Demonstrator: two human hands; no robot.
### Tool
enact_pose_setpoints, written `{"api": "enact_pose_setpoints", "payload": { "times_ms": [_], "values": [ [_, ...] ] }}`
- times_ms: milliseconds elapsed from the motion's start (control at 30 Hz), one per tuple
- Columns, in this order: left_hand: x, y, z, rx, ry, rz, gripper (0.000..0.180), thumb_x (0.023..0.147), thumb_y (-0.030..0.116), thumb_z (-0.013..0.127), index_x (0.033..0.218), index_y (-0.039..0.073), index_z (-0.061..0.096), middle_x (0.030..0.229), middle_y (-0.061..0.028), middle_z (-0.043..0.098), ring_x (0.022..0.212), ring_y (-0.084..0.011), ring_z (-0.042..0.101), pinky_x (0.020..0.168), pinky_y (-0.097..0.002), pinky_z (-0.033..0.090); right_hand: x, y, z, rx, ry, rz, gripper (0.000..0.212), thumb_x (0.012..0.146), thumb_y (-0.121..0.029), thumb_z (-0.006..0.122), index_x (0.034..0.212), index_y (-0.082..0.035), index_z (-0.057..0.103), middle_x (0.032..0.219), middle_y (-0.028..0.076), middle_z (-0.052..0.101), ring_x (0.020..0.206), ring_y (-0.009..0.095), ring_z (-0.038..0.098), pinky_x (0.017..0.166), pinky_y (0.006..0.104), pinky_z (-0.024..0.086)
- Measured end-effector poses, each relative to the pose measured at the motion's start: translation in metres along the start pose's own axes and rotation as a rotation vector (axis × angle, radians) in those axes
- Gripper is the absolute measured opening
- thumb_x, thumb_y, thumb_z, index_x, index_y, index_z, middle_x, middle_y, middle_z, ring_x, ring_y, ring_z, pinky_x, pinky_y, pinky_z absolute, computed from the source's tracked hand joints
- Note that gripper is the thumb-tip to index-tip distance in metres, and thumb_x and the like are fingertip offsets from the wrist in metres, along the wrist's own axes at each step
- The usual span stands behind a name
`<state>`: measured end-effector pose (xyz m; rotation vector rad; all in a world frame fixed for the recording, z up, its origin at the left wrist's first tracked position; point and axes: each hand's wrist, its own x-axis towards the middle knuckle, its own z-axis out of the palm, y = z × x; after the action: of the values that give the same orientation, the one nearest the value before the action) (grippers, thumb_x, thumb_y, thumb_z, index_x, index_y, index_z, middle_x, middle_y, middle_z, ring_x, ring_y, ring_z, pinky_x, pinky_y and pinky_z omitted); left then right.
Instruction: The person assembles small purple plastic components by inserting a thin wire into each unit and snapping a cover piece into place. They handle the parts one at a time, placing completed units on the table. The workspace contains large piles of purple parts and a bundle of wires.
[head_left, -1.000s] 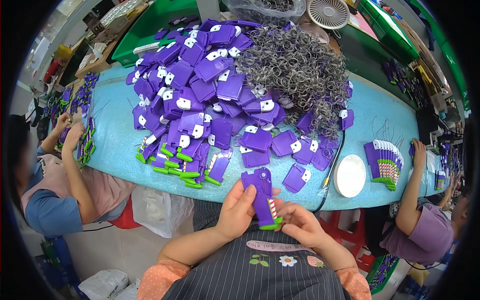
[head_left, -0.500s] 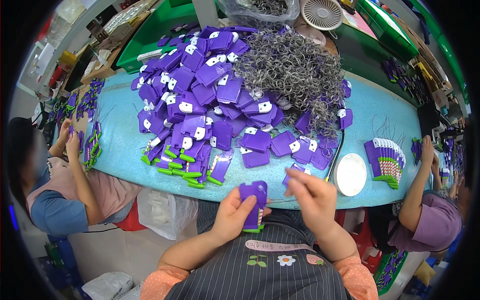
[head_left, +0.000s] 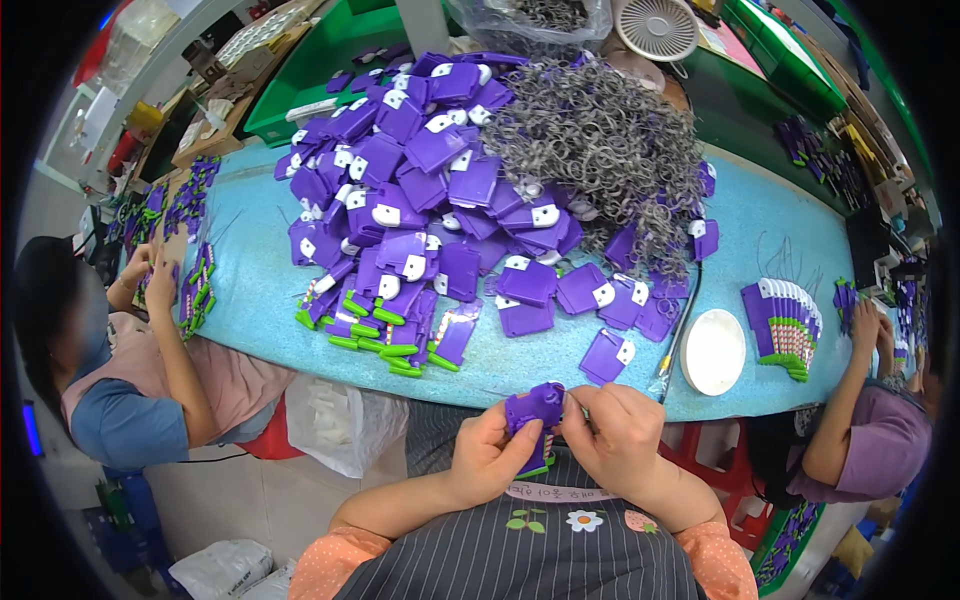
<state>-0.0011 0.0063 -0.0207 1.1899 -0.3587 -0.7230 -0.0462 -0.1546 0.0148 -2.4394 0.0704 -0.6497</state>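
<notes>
Just off the near edge of the desk point(head_left: 255, 300), in the head view, the left hand point(head_left: 485, 462) pinches a purple piece point(head_left: 541, 401) between thumb and fingers, above the apron point(head_left: 450, 555). The right hand's point(head_left: 622, 432) fingertips are pressed together at the piece's upper right corner; whether they pinch something small cannot be told. A firm left grip, thumb clear of that corner, would probably suit such fine work. Dark characters mark the apron's pink strip point(head_left: 555, 492).
</notes>
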Motion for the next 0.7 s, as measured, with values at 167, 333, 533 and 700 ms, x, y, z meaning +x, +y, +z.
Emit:
{"api": "enact_pose_setpoints", "payload": {
  "times_ms": [167,333,533,700],
  "values": [
    [0.002,-0.006,-0.002,0.071,0.019,-0.021,0.026,0.093,0.006,0.05,0.117,-0.003,0.053,0.088,-0.0025,0.064,0.071,-0.002,0.053,0.06,-0.0188,0.044,0.004,0.003,-0.003,0.011,-0.046,-0.014,0.01,0.072,-0.005,0.068,0.073,-0.003,0.058,0.054,0.006,0.05,0.045,0.021,0.052,0.042,0.0325,0.039],
    [0.001,-0.003,-0.005,0.057,0.0,-0.103,0.02,0.094,0.01,0.051,0.11,0.0,0.058,0.079,0.0013,0.06,0.068,-0.0023,0.05,0.059,-0.0197,0.042,0.003,-0.003,-0.003,-0.016,-0.097,-0.006,0.01,0.073,-0.005,0.066,0.072,-0.003,0.057,0.056,0.008,0.052,0.048,0.026,0.053,0.045,0.0377,0.04],
    [-0.001,-0.004,0.002,0.168,-0.021,0.016,0.027,0.092,0.008,0.052,0.118,-0.001,0.052,0.086,-0.0004,0.062,0.069,-0.002,0.05,0.058,-0.0185,0.042,-0.013,0.002,0.002,0.046,-0.002,0.014,0.01,0.077,-0.003,0.062,0.072,-0.001,0.054,0.057,0.011,0.05,0.048,0.028,0.05,0.046,0.0389,0.037],
    [-0.002,0.002,-0.001,0.439,-0.049,0.102,0.031,0.09,0.007,0.054,0.119,-0.004,0.049,0.089,-0.0092,0.066,0.072,-0.0111,0.06,0.063,-0.025,0.048,-0.012,0.0,0.005,0.087,0.035,-0.01,0.013,0.082,-0.002,0.058,0.071,0.001,0.051,0.058,0.012,0.049,0.046,0.026,0.046,0.044,0.0369,0.031]
  ]
}}
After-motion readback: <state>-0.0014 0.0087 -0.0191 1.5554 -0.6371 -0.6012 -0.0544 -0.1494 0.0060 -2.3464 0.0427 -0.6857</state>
